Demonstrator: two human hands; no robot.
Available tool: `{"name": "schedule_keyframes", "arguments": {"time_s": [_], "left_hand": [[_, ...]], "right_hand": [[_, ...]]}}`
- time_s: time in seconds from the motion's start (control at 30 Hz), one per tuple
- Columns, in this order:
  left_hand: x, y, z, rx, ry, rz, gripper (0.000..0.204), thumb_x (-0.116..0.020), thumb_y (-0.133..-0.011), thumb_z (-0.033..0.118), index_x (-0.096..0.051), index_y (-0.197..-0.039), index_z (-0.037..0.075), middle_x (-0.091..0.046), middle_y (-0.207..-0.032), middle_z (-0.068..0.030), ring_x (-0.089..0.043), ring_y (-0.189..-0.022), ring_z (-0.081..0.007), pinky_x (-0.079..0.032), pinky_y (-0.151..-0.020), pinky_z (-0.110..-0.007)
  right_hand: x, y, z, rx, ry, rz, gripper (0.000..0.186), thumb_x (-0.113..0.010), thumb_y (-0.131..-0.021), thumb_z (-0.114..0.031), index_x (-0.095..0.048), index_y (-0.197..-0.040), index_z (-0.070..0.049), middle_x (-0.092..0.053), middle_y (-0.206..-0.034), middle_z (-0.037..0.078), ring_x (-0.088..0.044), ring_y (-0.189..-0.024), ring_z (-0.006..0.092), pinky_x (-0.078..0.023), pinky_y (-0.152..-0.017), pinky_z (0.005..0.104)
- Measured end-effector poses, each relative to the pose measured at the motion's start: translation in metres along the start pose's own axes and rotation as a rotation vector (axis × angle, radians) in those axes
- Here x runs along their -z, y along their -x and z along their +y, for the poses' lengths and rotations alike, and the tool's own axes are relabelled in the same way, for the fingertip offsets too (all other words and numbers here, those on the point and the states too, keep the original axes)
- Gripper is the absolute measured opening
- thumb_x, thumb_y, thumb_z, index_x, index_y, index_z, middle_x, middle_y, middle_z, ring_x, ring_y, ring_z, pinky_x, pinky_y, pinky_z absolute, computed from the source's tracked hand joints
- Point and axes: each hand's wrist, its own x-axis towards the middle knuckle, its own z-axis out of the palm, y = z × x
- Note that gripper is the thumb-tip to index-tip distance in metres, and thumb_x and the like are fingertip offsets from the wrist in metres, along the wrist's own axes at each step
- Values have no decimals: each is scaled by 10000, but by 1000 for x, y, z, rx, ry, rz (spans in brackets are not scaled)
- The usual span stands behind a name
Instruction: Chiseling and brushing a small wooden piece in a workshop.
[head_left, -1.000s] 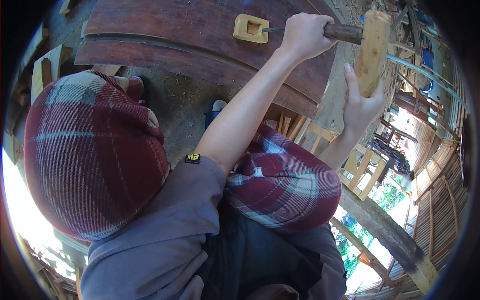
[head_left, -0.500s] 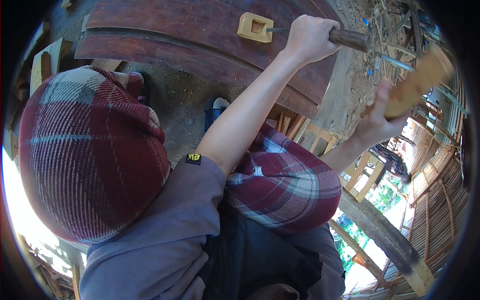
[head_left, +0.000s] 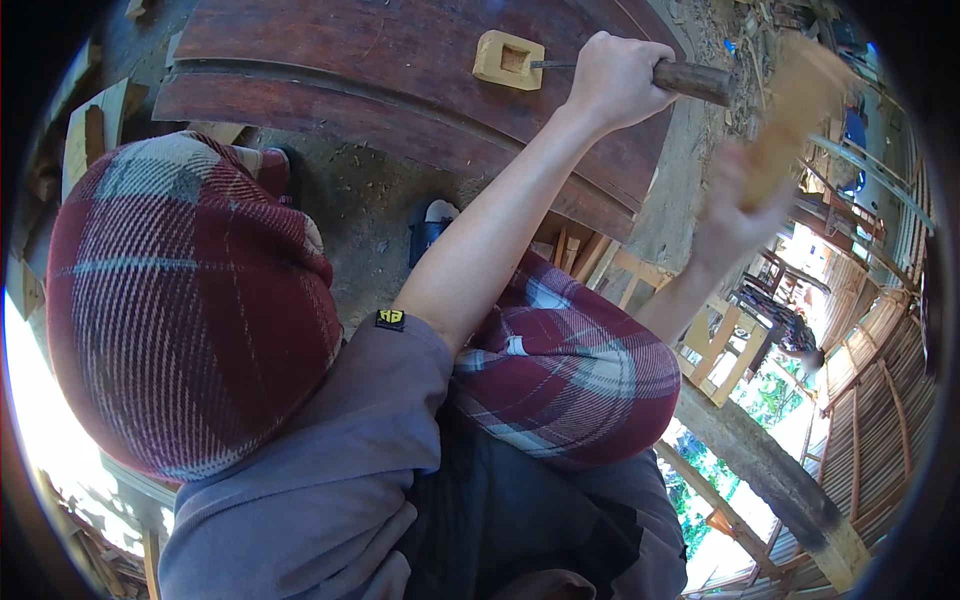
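Note:
My left hand [head_left: 622, 82] is closed around a chisel, its dark wooden handle [head_left: 692, 82] sticking out past the fist. The thin metal blade [head_left: 556, 64] reaches left to a small pale-yellow wooden block [head_left: 487, 62]. A squarish recess is cut in the block's upper face, and the blade meets its right side. Off to the right, my right hand [head_left: 745, 205] grips a thick length of light wood [head_left: 790, 120], swung up beyond the chisel handle. Hand and wood are smeared by motion, and a gap separates the wood from the handle.
The block rests on a dark reddish-brown wooden board [head_left: 330, 100] with a long groove. My plaid-covered knees [head_left: 180, 300] flank my left arm. Offcuts [head_left: 95, 135] lie at the left. A wooden frame [head_left: 725, 350] and a person [head_left: 785, 320] are farther right.
My right hand has moved up and left with the length of wood, closer to the chisel handle. The left hand, chisel and block have barely shifted.

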Motion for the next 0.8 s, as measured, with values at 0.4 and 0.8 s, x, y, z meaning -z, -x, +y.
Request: {"name": "schedule_keyframes", "arguments": {"time_s": [0.4, 0.8], "left_hand": [[3, -3, -4, 43, 4, 24, 210, -735, -703, 331, -718, -805, 148, -645, -668, -92, -629, -643, -309, -504, -603, -372], [-2, 2, 1, 25, -35, -11, 188, -726, -701, 316, -702, -760, 139, -631, -623, -84, -625, -622, -303, -500, -602, -384]], "right_hand": [[1, -3, 6, 12, 81, -85, 429, -781, -792, -311, -598, -1002, 16, -626, -769, 68, -536, -607, 113, -405, -548, 254], [3, -7, 6, 153, 313, -106, 380, -739, -827, -307, -626, -1003, 11, -637, -760, 51, -522, -511, 93, -400, -447, 211]]}}
